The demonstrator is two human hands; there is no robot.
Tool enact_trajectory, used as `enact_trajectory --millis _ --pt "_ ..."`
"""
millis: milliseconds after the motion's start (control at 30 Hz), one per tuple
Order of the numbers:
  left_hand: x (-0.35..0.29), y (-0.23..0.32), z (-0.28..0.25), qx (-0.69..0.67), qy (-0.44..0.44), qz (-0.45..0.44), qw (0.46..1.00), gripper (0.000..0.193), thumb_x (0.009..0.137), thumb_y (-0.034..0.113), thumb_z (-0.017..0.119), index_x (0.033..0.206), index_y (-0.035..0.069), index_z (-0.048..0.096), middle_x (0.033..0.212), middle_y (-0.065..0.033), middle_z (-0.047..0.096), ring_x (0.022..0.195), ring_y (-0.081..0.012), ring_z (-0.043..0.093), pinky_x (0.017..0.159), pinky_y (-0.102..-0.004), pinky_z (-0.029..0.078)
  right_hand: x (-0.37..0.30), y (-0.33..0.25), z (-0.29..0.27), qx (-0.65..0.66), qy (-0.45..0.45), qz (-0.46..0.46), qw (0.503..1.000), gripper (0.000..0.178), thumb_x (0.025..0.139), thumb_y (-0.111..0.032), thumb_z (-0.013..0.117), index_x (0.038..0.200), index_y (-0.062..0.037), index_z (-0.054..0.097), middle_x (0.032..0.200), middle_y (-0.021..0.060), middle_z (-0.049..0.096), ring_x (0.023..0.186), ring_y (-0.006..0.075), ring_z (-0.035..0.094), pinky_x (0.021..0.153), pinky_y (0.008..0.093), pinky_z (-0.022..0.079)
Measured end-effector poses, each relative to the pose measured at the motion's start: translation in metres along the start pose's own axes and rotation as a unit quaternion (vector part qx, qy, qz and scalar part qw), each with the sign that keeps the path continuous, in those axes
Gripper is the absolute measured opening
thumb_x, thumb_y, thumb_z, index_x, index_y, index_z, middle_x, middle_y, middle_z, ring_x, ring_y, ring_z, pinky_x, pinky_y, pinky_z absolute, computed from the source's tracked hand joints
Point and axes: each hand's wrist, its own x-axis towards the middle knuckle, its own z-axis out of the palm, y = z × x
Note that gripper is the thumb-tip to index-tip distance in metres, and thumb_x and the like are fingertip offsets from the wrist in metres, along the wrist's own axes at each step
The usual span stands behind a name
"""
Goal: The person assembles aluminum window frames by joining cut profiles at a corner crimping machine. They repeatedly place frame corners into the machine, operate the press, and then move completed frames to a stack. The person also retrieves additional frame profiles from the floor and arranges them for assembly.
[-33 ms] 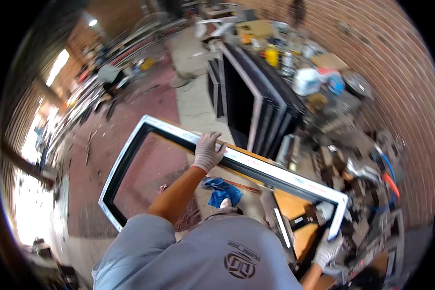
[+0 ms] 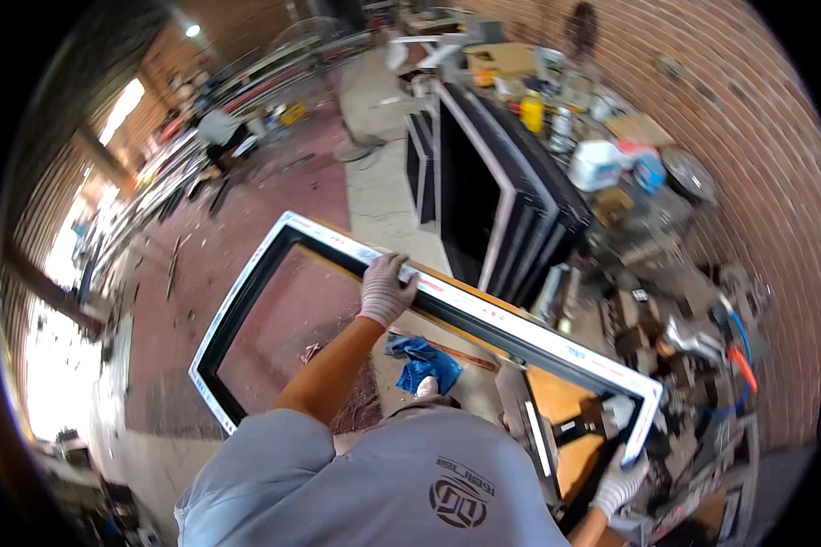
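I hold a large window frame (image 2: 511,322) tilted in front of my body. Its outer faces are covered with white printed film, the inner edges are black, and a wood-coloured strip shows along the far side. My left hand (image 2: 388,290), in a pale striped work glove, is closed over the long far rail near its middle. At the right end, my right hand (image 2: 620,480), gloved alike, grips the short side below the corner. The near side of the frame is hidden by my body and left arm.
Dark framed panels (image 2: 483,182) lean in a stack ahead. Along the brick wall (image 2: 739,155) lie bottles, a white jug (image 2: 597,165) and cluttered tools. A blue cloth (image 2: 429,365) lies on the floor by my foot. Farther left a person (image 2: 221,135) crouches near long bars.
My view has turned slightly left, so the background sits farther right. Both hands keep their hold on the window frame, which has hardly moved relative to my body.
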Motion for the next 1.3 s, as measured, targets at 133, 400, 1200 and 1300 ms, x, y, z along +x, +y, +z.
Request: enact_trajectory --millis 133,400,1200,1300 --pt "-0.052 -0.178 -0.073 0.191 -0.018 -0.215 0.958 0.055 0.078 0.036 0.077 0.125 0.008 0.065 0.122 -0.0168 0.065 0.115 -0.0348 0.060 0.101 -0.0441 0.048 0.008 -0.056 -0.003 -0.140 -0.037 0.012 0.989 0.062 0.095 -0.038 0.070 0.136 0.0051 0.054 0.118 0.0265 0.066 0.107 0.0366 0.067 0.092 0.0405 0.054" --pt "-0.156 -0.403 -0.222 0.382 0.051 -0.426 0.819 0.071 0.079 0.055 0.076 0.129 0.007 0.062 0.130 -0.0195 0.063 0.117 -0.0368 0.062 0.100 -0.0447 0.050 -0.009 -0.127 -0.024 -0.332 -0.141 0.024 0.932 0.076 0.095 -0.066 0.051 0.134 -0.0012 0.057 0.118 0.0271 0.068 0.104 0.0471 0.067 0.090 0.0505 0.056" --pt "0.036 -0.302 -0.185 -0.098 -0.125 -0.324 0.933 0.068 0.078 0.046 0.086 0.119 -0.004 0.065 0.105 -0.0186 0.073 0.095 -0.0238 0.069 0.087 -0.0352 0.052 -0.241 -0.009 -0.302 -0.332 0.032 0.073 0.940 0.052 0.107 -0.038 0.041 0.141 -0.0005 0.055 0.134 0.0267 0.060 0.123 0.0410 0.059 0.106 0.0454 0.049" --pt "0.045 -0.274 -0.154 -0.276 -0.125 -0.224 0.926 0.060 0.083 0.036 0.085 0.118 -0.007 0.064 0.108 -0.0156 0.074 0.093 -0.0201 0.068 0.087 -0.0340 0.053 -0.306 0.059 -0.329 -0.422 -0.032 0.226 0.877 0.063 0.108 -0.046 0.036 0.144 0.0040 0.049 0.138 0.0303 0.056 0.124 0.0428 0.056 0.107 0.0469 0.045"
